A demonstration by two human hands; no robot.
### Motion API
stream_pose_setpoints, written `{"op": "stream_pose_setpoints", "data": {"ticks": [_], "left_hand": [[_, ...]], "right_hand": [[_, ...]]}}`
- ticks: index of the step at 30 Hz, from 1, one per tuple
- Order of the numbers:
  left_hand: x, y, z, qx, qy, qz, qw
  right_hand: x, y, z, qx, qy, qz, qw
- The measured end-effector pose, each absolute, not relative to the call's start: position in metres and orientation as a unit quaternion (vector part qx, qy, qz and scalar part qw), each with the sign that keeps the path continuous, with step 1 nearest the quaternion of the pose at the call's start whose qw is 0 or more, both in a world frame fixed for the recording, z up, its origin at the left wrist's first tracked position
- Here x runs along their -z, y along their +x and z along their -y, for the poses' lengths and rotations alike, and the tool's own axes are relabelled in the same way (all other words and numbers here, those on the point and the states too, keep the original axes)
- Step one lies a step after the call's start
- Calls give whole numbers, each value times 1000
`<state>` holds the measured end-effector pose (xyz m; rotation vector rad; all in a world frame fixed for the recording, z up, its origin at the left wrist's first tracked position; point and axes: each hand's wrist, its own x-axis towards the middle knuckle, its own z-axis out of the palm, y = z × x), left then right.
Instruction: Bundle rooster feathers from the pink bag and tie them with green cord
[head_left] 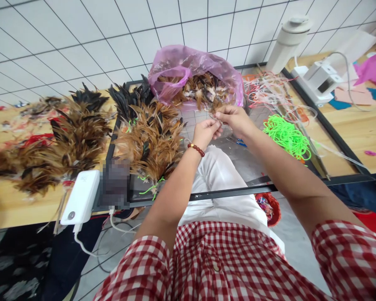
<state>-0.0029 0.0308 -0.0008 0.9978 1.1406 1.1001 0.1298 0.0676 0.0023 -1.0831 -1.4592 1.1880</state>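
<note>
A pink bag [188, 67] sits open at the back of the glass table [257, 167]. It is full of brown feathers [203, 90]. Both hands meet just in front of the bag. The left hand [207, 131] and right hand [235, 119] pinch a few small feathers [217, 113] between tight fingertips. These feathers are thin and brown, and mostly hidden by the fingers, so they are hard to see. Tied feather bunches [150, 138] lie to the left. Green cord [286, 136] lies to the right.
</note>
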Motion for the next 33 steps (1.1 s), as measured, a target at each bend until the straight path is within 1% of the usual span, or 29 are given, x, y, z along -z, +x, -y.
{"op": "stream_pose_setpoints", "data": {"ticks": [4,9,11,14,15,16,18,20,22,23,25,27,31,33], "left_hand": [[-5,-7,-28,-456,393,-443,664],[-5,-10,-30,-452,372,-445,678],[-4,-9,-31,-466,358,-446,675],[-3,-8,-33,-504,325,-447,664],[-3,-8,-34,-513,313,-448,661],[-3,-7,-34,-520,302,-450,660],[-4,-6,-34,-529,288,-453,658],[-4,-5,-35,-536,280,-453,655],[-3,-5,-36,-546,269,-447,656],[-2,-6,-36,-552,261,-442,657],[-1,-7,-38,-563,243,-433,661],[0,-9,-40,-572,228,-425,663],[-1,-12,-43,-581,210,-414,668],[-2,-13,-43,-582,202,-410,673]], "right_hand": [[-7,132,-66,-505,-448,566,473],[-7,131,-67,-528,-445,573,441],[-11,134,-69,-491,-452,597,445],[-24,150,-65,-359,-484,656,454],[-29,158,-60,-311,-500,681,435],[-33,166,-53,-267,-518,710,395],[-38,180,-33,-183,-560,763,267],[-37,191,-10,-100,-607,776,136],[-33,195,11,-38,-638,768,40],[-30,195,19,-18,-644,765,8],[-26,193,29,4,-644,764,-28],[-23,189,34,17,-645,763,-38],[-23,184,39,16,-660,750,-40],[-25,188,42,8,-671,741,-25]]}}
